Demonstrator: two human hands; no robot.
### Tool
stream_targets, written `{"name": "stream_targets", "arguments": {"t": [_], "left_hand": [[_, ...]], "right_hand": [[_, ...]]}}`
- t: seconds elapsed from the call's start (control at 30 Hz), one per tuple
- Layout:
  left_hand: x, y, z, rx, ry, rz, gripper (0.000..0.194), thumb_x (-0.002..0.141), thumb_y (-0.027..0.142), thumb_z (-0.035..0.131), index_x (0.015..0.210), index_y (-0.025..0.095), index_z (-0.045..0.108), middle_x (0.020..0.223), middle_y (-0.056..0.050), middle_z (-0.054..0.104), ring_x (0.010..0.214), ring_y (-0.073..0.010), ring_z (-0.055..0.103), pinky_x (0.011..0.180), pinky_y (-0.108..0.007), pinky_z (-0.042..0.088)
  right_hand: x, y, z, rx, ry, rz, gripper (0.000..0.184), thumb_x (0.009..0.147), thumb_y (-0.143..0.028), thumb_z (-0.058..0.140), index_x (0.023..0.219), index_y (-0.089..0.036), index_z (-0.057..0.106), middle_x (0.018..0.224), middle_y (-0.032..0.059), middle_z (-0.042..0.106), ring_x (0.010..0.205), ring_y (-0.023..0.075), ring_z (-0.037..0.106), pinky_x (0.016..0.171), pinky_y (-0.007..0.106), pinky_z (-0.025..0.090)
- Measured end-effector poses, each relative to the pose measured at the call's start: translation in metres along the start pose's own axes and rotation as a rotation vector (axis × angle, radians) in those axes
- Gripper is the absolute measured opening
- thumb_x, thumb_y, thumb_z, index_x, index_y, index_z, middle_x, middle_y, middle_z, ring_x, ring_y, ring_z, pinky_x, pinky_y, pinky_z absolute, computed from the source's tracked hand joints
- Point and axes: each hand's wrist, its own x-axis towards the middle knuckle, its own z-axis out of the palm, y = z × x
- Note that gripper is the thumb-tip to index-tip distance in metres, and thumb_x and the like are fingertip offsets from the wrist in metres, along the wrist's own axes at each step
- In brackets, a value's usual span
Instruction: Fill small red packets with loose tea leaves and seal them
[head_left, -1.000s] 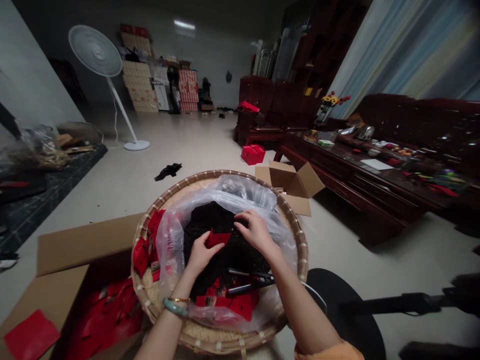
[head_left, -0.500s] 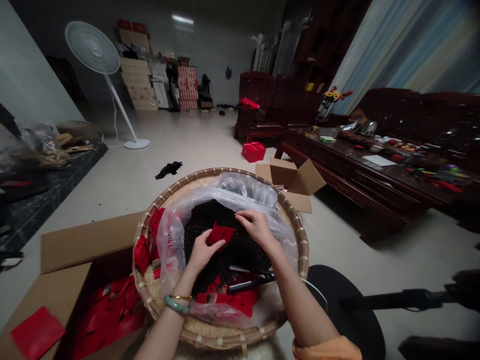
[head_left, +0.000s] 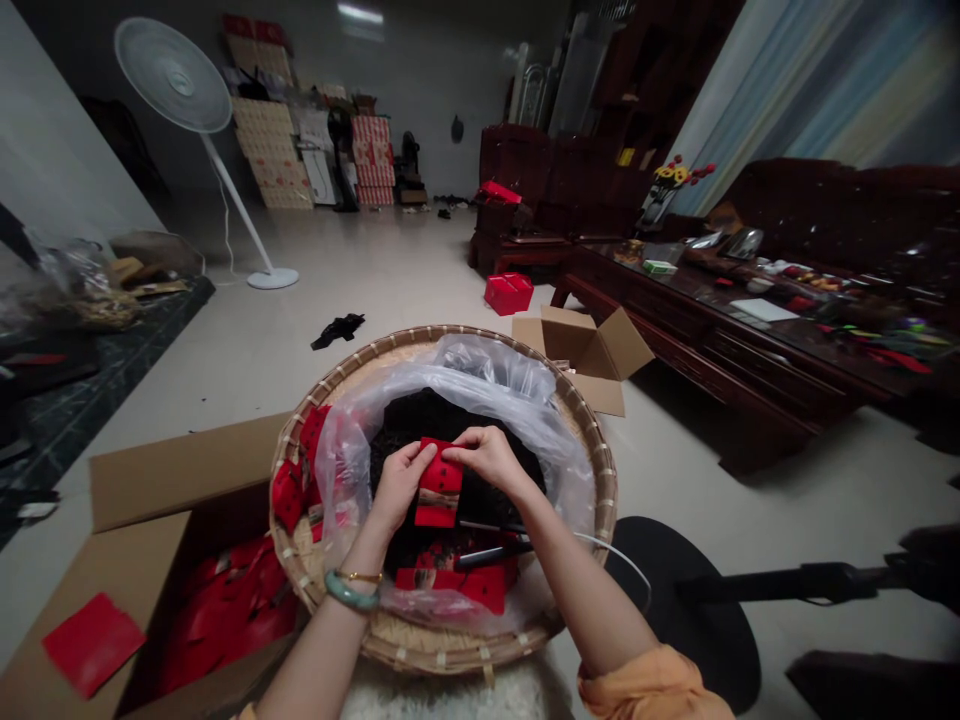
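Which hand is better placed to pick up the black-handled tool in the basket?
Probably the right hand: it is nearer the black-handled tool than the left hand, though both hold the red packet.

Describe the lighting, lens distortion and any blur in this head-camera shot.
In the head view, the room is dim, with glare from a ceiling light; the wide lens makes the standing fan and curtains lean outward; the red sheet at lower left looks soft, while the red packet between the left hand and right hand looks sharper.

Green bangle (head_left: 351, 591), gold bracelet (head_left: 360, 576), orange sleeve (head_left: 649, 686)
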Motion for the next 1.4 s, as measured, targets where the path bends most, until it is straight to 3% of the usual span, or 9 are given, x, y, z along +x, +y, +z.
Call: {"name": "stream_targets", "arguments": {"t": [0.13,0.27,0.47,0.6,0.8,0.9,1.07,1.27,1.4], "left_hand": [[0.0,-0.01,0.002,-0.035,0.019,0.007,0.04,0.07,0.045,0.064,0.091,0.011,0.061,0.065,0.0,0.066,0.052,-0.0115,0.059,0.05,-0.021,0.047],[-0.004,-0.017,0.007,-0.02,0.088,0.036,0.053,0.068,0.041,0.067,0.111,0.014,0.053,0.087,-0.006,0.07,0.064,-0.017,0.066,0.056,-0.028,0.053],[-0.009,-0.015,0.011,0.26,0.264,0.222,0.032,0.073,0.036,0.062,0.098,0.017,0.068,0.102,-0.007,0.07,0.094,-0.0229,0.064,0.086,-0.034,0.05],[-0.009,-0.016,0.009,0.251,0.293,0.21,0.027,0.07,0.035,0.065,0.09,0.018,0.071,0.091,-0.005,0.072,0.087,-0.0231,0.066,0.08,-0.033,0.052],[-0.007,-0.01,0.005,-0.097,0.119,-0.076,0.038,0.06,0.036,0.074,0.088,0.013,0.063,0.062,0.001,0.066,0.05,-0.0134,0.061,0.046,-0.023,0.049],[-0.004,-0.006,0.003,-0.204,0.07,-0.145,0.047,0.056,0.032,0.077,0.095,0.012,0.062,0.069,0.0,0.068,0.054,-0.0111,0.062,0.05,-0.022,0.051],[-0.003,-0.009,-0.003,-0.278,0.156,-0.179,0.036,0.052,0.027,0.079,0.079,0.012,0.06,0.064,0.001,0.065,0.051,-0.0101,0.06,0.048,-0.021,0.052],[-0.01,-0.01,-0.002,-0.202,-0.239,-0.36,0.042,0.064,0.03,0.075,0.099,0.013,0.06,0.089,-0.011,0.07,0.07,-0.0213,0.069,0.057,-0.029,0.055],[-0.007,-0.013,-0.005,-0.249,-0.201,-0.366,0.044,0.065,0.028,0.074,0.103,0.011,0.06,0.101,-0.016,0.069,0.078,-0.0252,0.069,0.062,-0.032,0.056]], "right_hand": [[0.0,0.005,0.0,0.053,-0.01,0.041,0.022,0.064,-0.036,0.07,0.067,-0.014,0.071,0.056,0.0003,0.064,0.05,0.0106,0.052,0.049,0.021,0.038],[0.0,0.009,0.002,0.079,0.037,0.045,0.022,0.064,-0.036,0.069,0.067,-0.014,0.07,0.056,0.0,0.063,0.049,0.0098,0.05,0.047,0.02,0.037],[-0.002,0.009,0.007,0.131,0.09,0.056,0.026,0.064,-0.037,0.069,0.076,-0.015,0.07,0.063,0.0014,0.066,0.053,0.0122,0.055,0.05,0.022,0.043],[-0.005,0.01,0.007,0.135,0.106,0.028,0.025,0.063,-0.035,0.071,0.078,-0.015,0.07,0.069,0.0025,0.068,0.062,0.0147,0.06,0.058,0.024,0.046],[-0.006,0.011,0.004,0.137,0.019,0.038,0.023,0.063,-0.037,0.071,0.073,-0.015,0.071,0.066,0.0019,0.068,0.061,0.0144,0.059,0.057,0.024,0.045],[-0.006,0.01,0.004,0.188,-0.033,0.047,0.026,0.062,-0.036,0.072,0.078,-0.015,0.071,0.067,0.0018,0.068,0.06,0.0135,0.059,0.058,0.024,0.047],[-0.007,0.014,0.003,0.287,-0.044,0.154,0.028,0.059,-0.038,0.073,0.07,-0.012,0.069,0.055,0.0006,0.063,0.047,0.0109,0.055,0.049,0.023,0.045],[-0.005,0.013,0.005,0.229,-0.027,0.144,0.03,0.063,-0.043,0.07,0.07,-0.013,0.068,0.054,0.0008,0.063,0.047,0.0131,0.057,0.048,0.024,0.046],[-0.024,0.006,-0.011,-0.06,-0.028,0.005,0.035,0.074,-0.039,0.064,0.101,-0.018,0.065,0.078,0.0032,0.067,0.069,0.015,0.062,0.064,0.026,0.048]]}}
